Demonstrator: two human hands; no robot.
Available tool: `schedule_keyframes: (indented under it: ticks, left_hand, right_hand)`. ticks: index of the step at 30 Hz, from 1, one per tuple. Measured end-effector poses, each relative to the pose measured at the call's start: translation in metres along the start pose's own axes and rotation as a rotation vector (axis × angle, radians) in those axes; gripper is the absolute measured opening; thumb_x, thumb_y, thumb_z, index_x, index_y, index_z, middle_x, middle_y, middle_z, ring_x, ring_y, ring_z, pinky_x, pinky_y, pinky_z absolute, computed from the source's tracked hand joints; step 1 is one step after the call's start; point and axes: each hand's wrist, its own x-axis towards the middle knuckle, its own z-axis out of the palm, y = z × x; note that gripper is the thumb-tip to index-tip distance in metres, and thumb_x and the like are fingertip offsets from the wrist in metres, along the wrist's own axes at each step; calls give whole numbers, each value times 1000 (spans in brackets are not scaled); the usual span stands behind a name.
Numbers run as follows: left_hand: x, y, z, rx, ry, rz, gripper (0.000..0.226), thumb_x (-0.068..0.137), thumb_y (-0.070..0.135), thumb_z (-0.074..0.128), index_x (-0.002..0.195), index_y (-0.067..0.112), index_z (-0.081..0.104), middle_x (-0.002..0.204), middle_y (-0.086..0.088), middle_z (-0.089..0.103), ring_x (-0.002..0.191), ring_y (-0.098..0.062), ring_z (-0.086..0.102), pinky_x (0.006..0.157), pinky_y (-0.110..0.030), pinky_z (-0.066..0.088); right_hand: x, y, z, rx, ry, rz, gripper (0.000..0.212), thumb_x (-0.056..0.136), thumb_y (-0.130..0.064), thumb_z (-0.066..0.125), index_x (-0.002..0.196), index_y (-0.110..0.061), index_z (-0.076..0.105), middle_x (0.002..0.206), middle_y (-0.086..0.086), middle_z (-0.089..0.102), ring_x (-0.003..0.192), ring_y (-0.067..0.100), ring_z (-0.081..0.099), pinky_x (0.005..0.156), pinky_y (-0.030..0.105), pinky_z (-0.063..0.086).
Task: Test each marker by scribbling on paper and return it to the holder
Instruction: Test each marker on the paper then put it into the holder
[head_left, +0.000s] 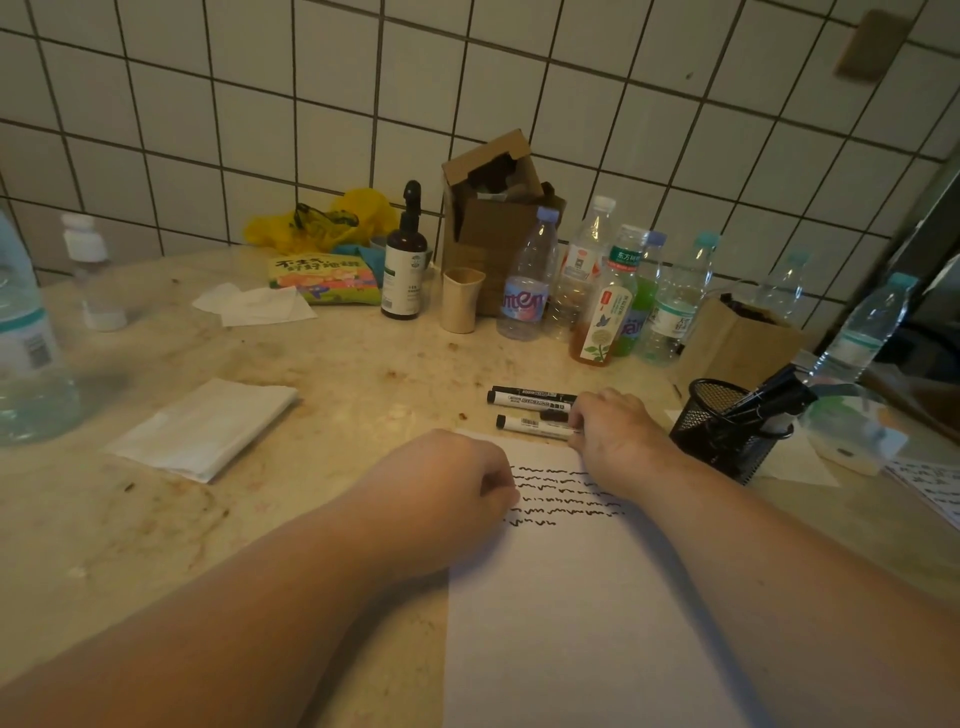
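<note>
Scribbled paper (582, 613) nearest, left hand (447, 488) fisted on it, right hand (615, 436) fingers curled gripping nearest marker (535, 426).

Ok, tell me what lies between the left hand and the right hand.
In the head view, only the sheet of paper with its black scribble lines lies between the left hand and right hand.

3 markers (530, 410) beside scribbled paper (587, 613)

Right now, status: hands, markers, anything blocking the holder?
Right hand pinching nearest marker on the counter. Left hand fisted on paper, edge pinned. Two more markers lie beyond. Mesh holder right, path clear.
</note>
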Motion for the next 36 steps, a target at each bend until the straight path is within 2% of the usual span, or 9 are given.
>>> schedule_keyframes:
  ticks: [4,7,10,14,20,25,29,33,36]
  left_hand:
    - [0,-2,1,-11,5,-2,20,95,39,54,100,30,72,86,15,65,78,-5,58,66,-21,46]
    - [0,-3,1,-21,9,-8,20,95,39,54,99,30,72,88,15,67,75,-4,58,62,-20,44]
    - [1,-4,2,-27,9,-5,19,95,39,55,99,30,72,87,14,69,73,-2,59,59,-17,43]
    - [0,-4,3,-45,5,-9,18,94,41,56,97,32,71,85,15,69,74,-1,60,65,-20,50]
    - [0,-3,3,-4,-16,29,21,92,49,57,99,34,70,87,17,67,80,1,59,73,-21,50]
    - [0,-1,4,-46,17,29,21,90,54,58,99,39,70,85,20,67,78,5,58,68,-17,46]
    - [0,2,6,-39,23,59,19,93,50,56,90,36,70,77,14,66,71,4,54,56,-15,38]
    - [0,6,7,-70,46,70,11,92,45,61,94,38,69,80,24,66,75,12,54,63,-7,40]
    - [-2,12,8,-71,66,125,4,91,43,62,90,46,63,80,20,68,81,7,56,65,-12,43]
  right_hand:
    - [-9,-3,-6,4,2,-2,14,97,-25,59,111,-25,58,115,-1,55,106,19,48,90,35,46]
    - [-26,-7,-21,136,30,14,9,99,-26,58,107,-29,56,103,-5,60,90,15,55,77,33,48]
    - [-54,-4,-35,472,16,-6,10,99,-33,58,109,-34,57,97,-10,63,83,10,61,67,28,50]
    - [-84,6,-38,1008,-44,38,8,94,-24,67,102,-26,69,83,2,71,66,12,68,66,30,56]
    - [-96,20,-12,1375,-48,112,10,87,-25,74,90,-17,77,68,3,59,63,18,50,59,34,42]
    - [-102,21,-16,1538,-101,-15,29,72,-30,74,92,-10,79,70,8,62,65,20,53,60,29,44]
    - [-107,15,-20,1670,-173,-55,28,82,-25,65,95,-5,79,77,19,70,63,20,62,60,27,50]
    - [-107,14,-19,1634,-156,-36,21,97,-12,58,95,-6,78,78,20,73,65,22,66,62,29,54]
    - [-108,12,-20,1627,-189,-76,14,95,-13,62,94,-7,75,82,22,74,68,25,68,64,30,56]
